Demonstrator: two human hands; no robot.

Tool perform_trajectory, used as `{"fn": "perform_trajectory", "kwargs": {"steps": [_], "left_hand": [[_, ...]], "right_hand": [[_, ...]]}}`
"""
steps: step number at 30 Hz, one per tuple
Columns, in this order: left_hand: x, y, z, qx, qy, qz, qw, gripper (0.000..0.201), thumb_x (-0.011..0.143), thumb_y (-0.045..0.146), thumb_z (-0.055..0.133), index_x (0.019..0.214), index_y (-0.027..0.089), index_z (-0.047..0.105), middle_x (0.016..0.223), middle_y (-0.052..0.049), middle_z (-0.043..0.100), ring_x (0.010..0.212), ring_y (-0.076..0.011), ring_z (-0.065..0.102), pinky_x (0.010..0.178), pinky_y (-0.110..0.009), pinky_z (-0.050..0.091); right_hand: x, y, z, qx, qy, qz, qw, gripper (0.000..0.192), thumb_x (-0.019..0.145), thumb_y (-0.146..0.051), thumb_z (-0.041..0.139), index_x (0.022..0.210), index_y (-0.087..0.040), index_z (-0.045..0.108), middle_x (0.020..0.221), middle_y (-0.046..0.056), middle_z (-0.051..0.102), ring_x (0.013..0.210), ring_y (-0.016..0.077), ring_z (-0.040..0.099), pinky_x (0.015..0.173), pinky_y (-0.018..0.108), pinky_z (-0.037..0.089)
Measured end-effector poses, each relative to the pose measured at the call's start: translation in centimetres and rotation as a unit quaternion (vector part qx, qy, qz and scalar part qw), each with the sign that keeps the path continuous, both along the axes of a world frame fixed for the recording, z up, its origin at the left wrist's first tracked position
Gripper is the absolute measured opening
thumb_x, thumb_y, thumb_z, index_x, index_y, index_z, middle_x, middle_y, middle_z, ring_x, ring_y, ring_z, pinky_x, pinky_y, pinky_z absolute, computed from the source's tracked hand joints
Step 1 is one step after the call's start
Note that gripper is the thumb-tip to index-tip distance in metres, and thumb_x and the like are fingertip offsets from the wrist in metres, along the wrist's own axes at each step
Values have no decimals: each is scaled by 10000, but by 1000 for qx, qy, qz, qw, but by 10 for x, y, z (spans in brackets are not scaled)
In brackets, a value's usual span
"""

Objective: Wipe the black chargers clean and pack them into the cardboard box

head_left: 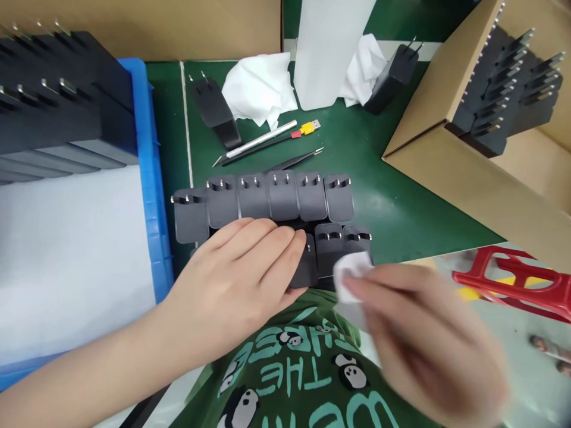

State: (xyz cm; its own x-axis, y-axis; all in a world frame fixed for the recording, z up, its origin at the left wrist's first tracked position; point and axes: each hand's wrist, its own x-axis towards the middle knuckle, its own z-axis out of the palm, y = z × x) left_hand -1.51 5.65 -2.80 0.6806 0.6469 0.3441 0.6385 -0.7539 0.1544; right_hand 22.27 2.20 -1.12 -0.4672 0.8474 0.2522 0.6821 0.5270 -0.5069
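Chargers in two rows on the table, near centre; likely rigid, light, smooth; best held by the sides, clear of the prongs. Left hand palm-down over the near row, fingers together, curled; whether it grips one, cannot tell. Right hand, blurred, pinches cloth by that row's right end.

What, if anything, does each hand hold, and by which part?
The right hand pinches a white cloth near its visible middle; the left hand covers black adapters; any grip there is hidden.
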Motion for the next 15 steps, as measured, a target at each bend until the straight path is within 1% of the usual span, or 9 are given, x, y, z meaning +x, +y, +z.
{"fn": "perform_trajectory", "kwargs": {"steps": [2, 3, 5, 7, 10, 12, 15], "left_hand": [[0, 0, 0, -5, -2, -1, 1000, 326, 912, 256, 660, 1097, -13, 653, 1013, -148, 722, 928, -287, 651, 813, -418, 520], [0, 1, 0, -9, -2, -1, 1000, 327, 916, 256, 654, 1100, -14, 651, 1017, -149, 722, 930, -291, 650, 810, -423, 518], [0, 1, -1, -13, -4, -4, 1000, 322, 922, 251, 642, 1100, -18, 649, 1016, -150, 723, 917, -291, 650, 802, -424, 514], [1, 2, -1, -15, -8, -5, 1000, 303, 925, 231, 631, 1094, -19, 648, 1004, -150, 724, 908, -284, 649, 798, -417, 513], [1, 2, -1, -13, -7, -3, 1000, 300, 919, 220, 635, 1102, -18, 644, 1004, -151, 722, 913, -286, 647, 804, -417, 513], [1, 1, -2, -12, -6, -3, 1000, 304, 912, 217, 641, 1105, -17, 644, 1002, -152, 720, 910, -294, 646, 799, -423, 514], [0, 1, -2, -16, -7, -5, 1000, 305, 913, 213, 630, 1113, -17, 644, 1006, -153, 714, 904, -310, 646, 786, -440, 516]], "right_hand": [[-14, -8, -14, 1, 4, 48, 999, 368, 898, 37, 467, 1244, -16, 582, 1104, 129, 593, 1001, 192, 591, 950, 309, 527], [-20, -12, -20, 2, 12, 61, 998, 397, 888, 53, 444, 1268, 25, 558, 1122, 150, 595, 1017, 207, 586, 964, 321, 532], [-27, -17, -26, 5, 23, 69, 997, 402, 869, 70, 425, 1250, 72, 553, 1130, 173, 611, 1001, 215, 591, 945, 311, 554], [-30, -21, -26, 23, 17, 55, 998, 380, 866, 67, 443, 1222, 74, 576, 1110, 173, 628, 969, 214, 604, 920, 299, 567], [-33, -25, -25, 69, -19, 15, 997, 372, 889, 44, 448, 1233, 56, 588, 1115, 183, 631, 968, 237, 609, 901, 344, 579], [-37, -29, -26, 78, -30, -8, 996, 358, 888, 41, 467, 1222, 62, 596, 1104, 192, 633, 959, 242, 620, 872, 349, 591], [-43, -36, -31, 80, -43, -28, 996, 368, 875, 42, 503, 1231, 77, 592, 1094, 192, 630, 947, 243, 630, 871, 349, 590]]}}
